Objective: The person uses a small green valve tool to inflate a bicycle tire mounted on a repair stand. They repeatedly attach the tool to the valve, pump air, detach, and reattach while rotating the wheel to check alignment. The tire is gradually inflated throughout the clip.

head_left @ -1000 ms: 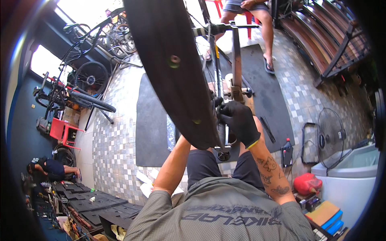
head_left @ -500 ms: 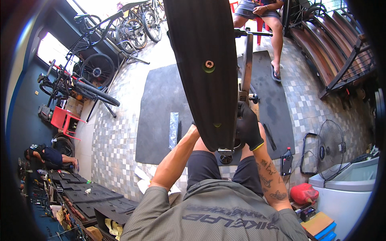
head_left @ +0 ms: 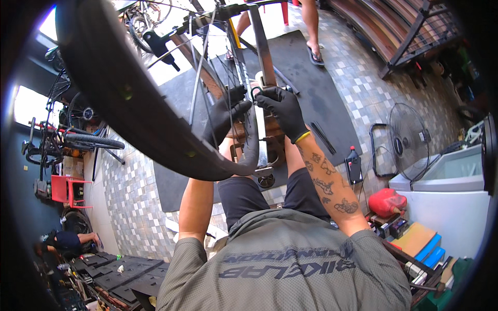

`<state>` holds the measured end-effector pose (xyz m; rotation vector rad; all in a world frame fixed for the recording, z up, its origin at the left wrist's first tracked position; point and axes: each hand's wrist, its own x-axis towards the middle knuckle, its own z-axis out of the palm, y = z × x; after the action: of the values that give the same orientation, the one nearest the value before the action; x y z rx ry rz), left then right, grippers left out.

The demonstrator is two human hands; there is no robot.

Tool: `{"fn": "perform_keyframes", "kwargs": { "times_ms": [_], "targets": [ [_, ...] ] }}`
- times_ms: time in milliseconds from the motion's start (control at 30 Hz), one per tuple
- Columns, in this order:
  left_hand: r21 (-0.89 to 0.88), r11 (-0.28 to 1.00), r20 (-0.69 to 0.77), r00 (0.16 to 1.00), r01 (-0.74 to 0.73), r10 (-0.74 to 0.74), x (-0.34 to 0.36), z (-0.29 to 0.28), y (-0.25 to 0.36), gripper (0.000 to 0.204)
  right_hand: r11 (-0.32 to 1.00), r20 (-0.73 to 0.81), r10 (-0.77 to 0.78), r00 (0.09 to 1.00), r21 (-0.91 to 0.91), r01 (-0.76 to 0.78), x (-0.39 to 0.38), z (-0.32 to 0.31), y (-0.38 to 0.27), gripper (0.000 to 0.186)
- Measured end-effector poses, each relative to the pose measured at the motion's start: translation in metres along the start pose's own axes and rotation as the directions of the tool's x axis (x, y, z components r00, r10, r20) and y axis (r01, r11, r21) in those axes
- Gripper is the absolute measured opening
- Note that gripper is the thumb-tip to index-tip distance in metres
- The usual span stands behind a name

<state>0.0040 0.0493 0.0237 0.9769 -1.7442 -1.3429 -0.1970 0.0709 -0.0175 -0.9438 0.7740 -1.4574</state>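
A bicycle wheel with a wide black tyre leans across the view from upper left to the middle, its spokes showing on its right side. It sits in an upright metal stand in front of my knees. My left hand, in a black glove, is among the spokes beside the rim, its fingers stretched and the thumb apart. On the rim's other side, my gloved right hand pinches a small black loop-shaped tool close to the rim. Part of the left hand is hidden behind spokes and tyre.
A black mat lies under the stand, with thin black strips on it. To the right stand a dark bottle, a fan and a red container. Bicycles are at left; another person's legs show ahead.
My view has shifted, and the wheel now appears slanted to the left with its spokes exposed. Both hands have come up beside the rim; the left was mostly hidden behind the tyre before.
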Motion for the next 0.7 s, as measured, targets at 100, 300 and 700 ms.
{"fn": "perform_keyframes", "kwargs": {
  "times_ms": [100, 300, 700],
  "targets": [
    [-0.008, 0.999, -0.041, 0.998, -0.051, 0.051, 0.003, 0.004, 0.0, 0.06, 0.968, -0.028, -0.036, 0.999, -0.249, 0.028, 0.002, -0.008, 0.012, 0.02],
    [0.039, 0.999, -0.06, 0.998, 0.007, -0.005, -0.006, 0.004, 0.009, 0.056, 0.898, -0.045, -0.005, 0.999, -0.44, -0.015, 0.002, -0.007, 0.016, 0.022],
    [-0.132, 0.987, -0.148, 0.987, -0.09, 0.07, -0.041, 0.007, 0.029, 0.063, 0.874, -0.02, 0.01, 1.0, -0.486, -0.018, -0.017, 0.007, 0.003, 0.022]
  ]
}}
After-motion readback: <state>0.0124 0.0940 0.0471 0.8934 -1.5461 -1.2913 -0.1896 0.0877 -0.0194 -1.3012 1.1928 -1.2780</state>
